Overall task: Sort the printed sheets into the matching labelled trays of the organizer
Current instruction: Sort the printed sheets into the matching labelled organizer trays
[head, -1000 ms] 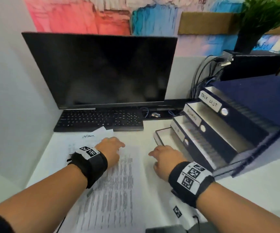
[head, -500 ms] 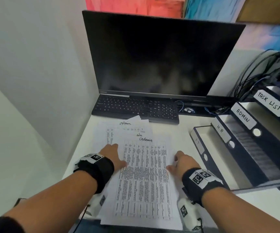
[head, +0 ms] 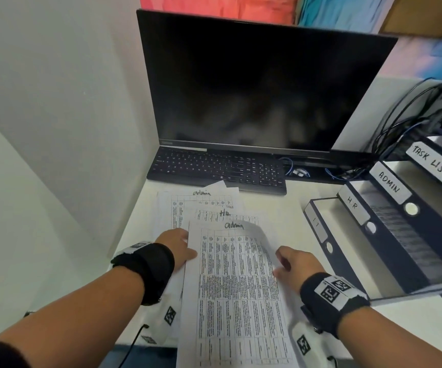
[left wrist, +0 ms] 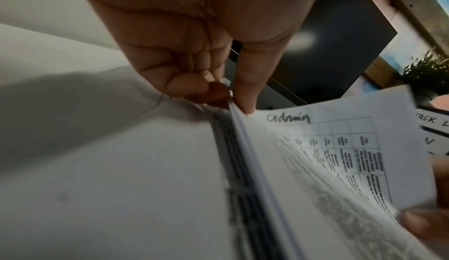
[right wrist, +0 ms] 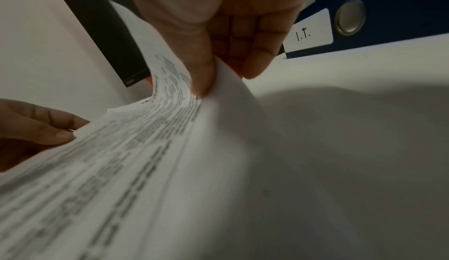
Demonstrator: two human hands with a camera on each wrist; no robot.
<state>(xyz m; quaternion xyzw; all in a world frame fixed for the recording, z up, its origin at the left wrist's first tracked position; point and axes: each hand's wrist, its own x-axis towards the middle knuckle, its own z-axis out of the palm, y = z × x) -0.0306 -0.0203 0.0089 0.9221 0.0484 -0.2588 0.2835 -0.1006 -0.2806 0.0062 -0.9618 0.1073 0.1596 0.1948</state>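
Observation:
A printed sheet headed "admin" is lifted off the pile, its right edge curling up. My left hand pinches its left edge between thumb and fingers. My right hand pinches the right edge. Below it lie a sheet headed "HR" and another "admin" sheet. The dark blue stepped organizer stands at the right with trays labelled I.T., HR, ADMIN and TASK LIST.
A black monitor and keyboard fill the back of the white desk. Cables hang behind the organizer. A white partition wall closes the left side. The desk's front edge runs just below my wrists.
Both hands went from resting flat on the pile to pinching the top "admin" sheet's side edges, and the sheet has risen off the pile. The head view has turned left and down.

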